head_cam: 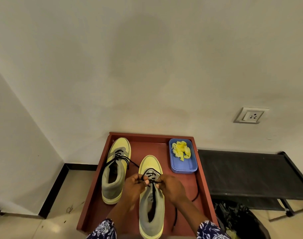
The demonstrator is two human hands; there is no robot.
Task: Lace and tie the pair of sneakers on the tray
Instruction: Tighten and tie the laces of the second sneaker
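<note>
Showing on the tongue of the near sneaker [151, 200] is a small printed label, too small and blurred to read. Both sneakers have pale yellow, finely textured toes, grey suede-like collars and thick pale yellow rubber soles, and both stand upright on a flat, reddish-brown tray [205, 187] with a low raised rim. The left hand [135, 185] and the right hand [171, 186] meet over the near sneaker's eyelets, each grip closed in a pinch on the thin black lace [151, 170], fingertips curled and nearly touching each other across the tongue. A loop of that lace arches just beyond the fingers, toward the toe, and a loose length trails below and to the right of the right hand along the tray floor. The second sneaker [115, 169] sits just left of the left hand, its black lace threaded through the eyelets with loose ends lying across the tray. Beyond the right hand, in the tray's far corner, rests a rounded blue plastic box [183, 167] holding crumpled yellow material [181, 150]. Floral-print sleeves [210, 229] cover both forearms.
</note>
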